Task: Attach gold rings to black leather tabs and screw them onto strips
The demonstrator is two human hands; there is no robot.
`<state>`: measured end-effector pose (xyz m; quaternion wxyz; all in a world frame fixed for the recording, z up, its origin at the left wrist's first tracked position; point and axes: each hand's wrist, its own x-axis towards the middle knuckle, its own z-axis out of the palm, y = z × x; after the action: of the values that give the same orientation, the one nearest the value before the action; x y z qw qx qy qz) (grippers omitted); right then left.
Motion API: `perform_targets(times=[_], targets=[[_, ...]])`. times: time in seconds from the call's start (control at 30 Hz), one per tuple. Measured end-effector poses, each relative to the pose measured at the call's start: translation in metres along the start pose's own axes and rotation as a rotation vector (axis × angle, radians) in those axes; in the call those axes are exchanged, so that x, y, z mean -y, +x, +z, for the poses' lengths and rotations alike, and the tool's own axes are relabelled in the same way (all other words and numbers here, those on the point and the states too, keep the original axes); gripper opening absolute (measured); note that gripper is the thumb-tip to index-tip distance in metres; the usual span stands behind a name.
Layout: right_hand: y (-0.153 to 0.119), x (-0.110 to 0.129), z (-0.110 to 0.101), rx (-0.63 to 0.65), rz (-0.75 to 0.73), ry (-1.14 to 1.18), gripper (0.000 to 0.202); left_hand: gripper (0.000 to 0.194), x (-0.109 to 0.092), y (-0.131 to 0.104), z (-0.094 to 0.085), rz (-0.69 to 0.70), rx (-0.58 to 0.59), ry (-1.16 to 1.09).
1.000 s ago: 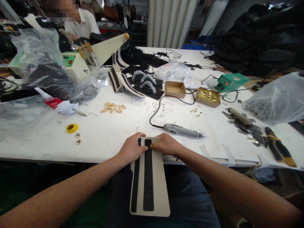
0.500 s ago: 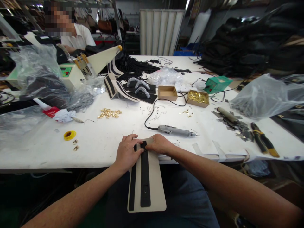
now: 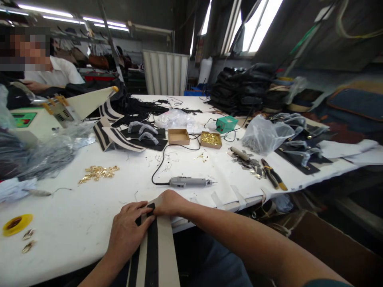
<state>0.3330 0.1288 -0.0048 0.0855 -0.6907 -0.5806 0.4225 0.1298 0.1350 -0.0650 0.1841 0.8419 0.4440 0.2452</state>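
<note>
A beige card [image 3: 166, 255] with two black strips [image 3: 152, 251] stuck lengthwise leans from my lap onto the front edge of the white table [image 3: 89, 215]. My left hand [image 3: 127, 231] lies flat over the card's top left, fingers spread on the strips. My right hand [image 3: 170, 203] pinches the top end of the right strip at the card's upper edge. A grey corded rotary tool [image 3: 190, 182] lies on the table just beyond my right hand.
Gold fittings [image 3: 98, 172] lie loose at left, more fill a small box [image 3: 211, 139] beside an empty box [image 3: 178, 136]. Pliers [image 3: 273, 179], metal scraps, plastic bags, a green device [image 3: 226, 123] and a cream machine [image 3: 32, 123] stand around. A person in white sits far left.
The view has swung up and to the right, so the card now sits low in frame. Both hands stay on the top of the card; the right still pinches the strip's end.
</note>
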Motion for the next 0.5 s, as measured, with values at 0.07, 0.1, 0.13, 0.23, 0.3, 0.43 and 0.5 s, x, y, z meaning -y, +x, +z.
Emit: perform_targets(times=[0.07,0.1,0.13,0.23,0.3,0.43,0.5], targets=[[-0.006,-0.001,-0.002,-0.040,-0.022,-0.037,0.026,0.021,0.005,-0.001,0.005,0.033,-0.015,0.013],[-0.010,-0.004,-0.003,-0.080,-0.041,-0.053,0.034,0.021,0.007,-0.001,0.007,0.046,-0.024,0.021],[-0.014,-0.007,-0.005,-0.127,-0.063,-0.058,0.044,0.021,0.008,-0.002,0.008,0.056,-0.032,0.030],[-0.031,-0.028,-0.018,-0.304,-0.119,-0.013,0.052,0.021,0.010,-0.002,0.010,0.082,-0.044,0.053],[-0.041,-0.051,-0.037,-0.421,-0.144,0.015,0.037,0.021,0.010,-0.002,0.009,0.096,-0.039,0.068],[-0.052,-0.116,-0.091,-0.628,-0.062,0.022,0.023,0.022,0.015,0.000,0.010,0.115,-0.038,0.094],[-0.054,-0.152,-0.116,-0.692,0.054,0.012,0.022,0.022,0.020,0.000,0.014,0.125,-0.051,0.104]])
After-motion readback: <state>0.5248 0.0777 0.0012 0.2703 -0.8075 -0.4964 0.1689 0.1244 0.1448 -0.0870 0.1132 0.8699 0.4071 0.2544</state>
